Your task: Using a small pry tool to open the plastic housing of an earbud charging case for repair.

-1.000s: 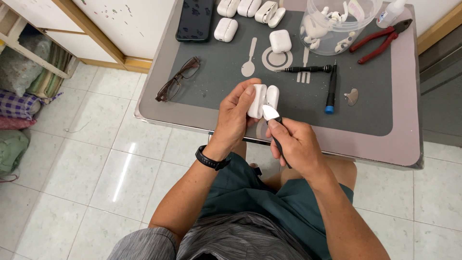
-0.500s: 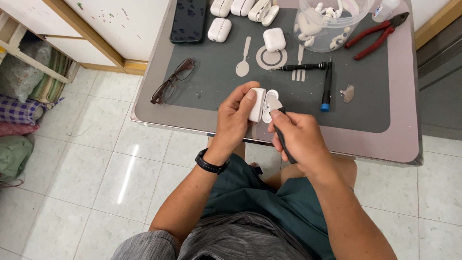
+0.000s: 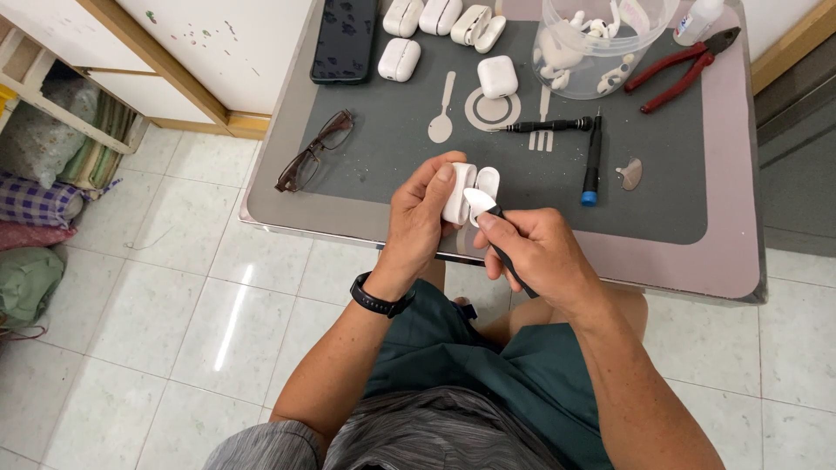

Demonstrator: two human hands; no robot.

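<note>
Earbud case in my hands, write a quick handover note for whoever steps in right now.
Left hand grips the open white earbud case above the table's near edge.
Right hand holds a black-handled pry tool, its pale tip at the case hinge.
On the grey mat: two screwdrivers, red pliers, glasses, phone, more white cases, a clear tub of earbuds.
Done: case open, tool placed against it.
Left: the case is not apart; the other cases lie untouched.
</note>
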